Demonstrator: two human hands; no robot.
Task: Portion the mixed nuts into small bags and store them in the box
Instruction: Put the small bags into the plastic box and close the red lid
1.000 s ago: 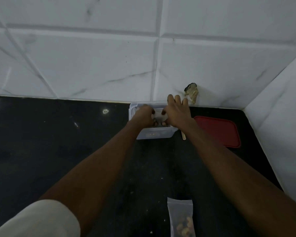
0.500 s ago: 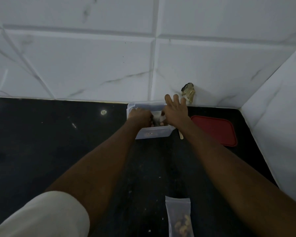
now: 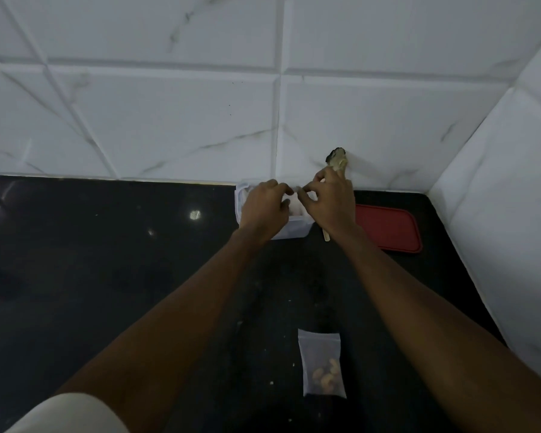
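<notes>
1. The plastic box point(image 3: 289, 234) stands open at the back of the black worktop point(image 3: 107, 260), against the tiled wall.
2. Above the box, the left hand point(image 3: 264, 207) and right hand point(image 3: 331, 204) meet, fingers point(image 3: 306, 195) curled and pinching a pale strip point(image 3: 295, 190) that is too blurred to identify.
3. A small bag of cashews point(image 3: 322, 364) lies flat near the front of the worktop, well apart from the box.
4. A red lid point(image 3: 388, 228) lies to the right of the box.

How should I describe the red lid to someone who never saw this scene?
Find the corner where the white tiled walls meet. On the black counter below, right of the white box, lies a flat lid with rounded corners. It alone is red.
</notes>
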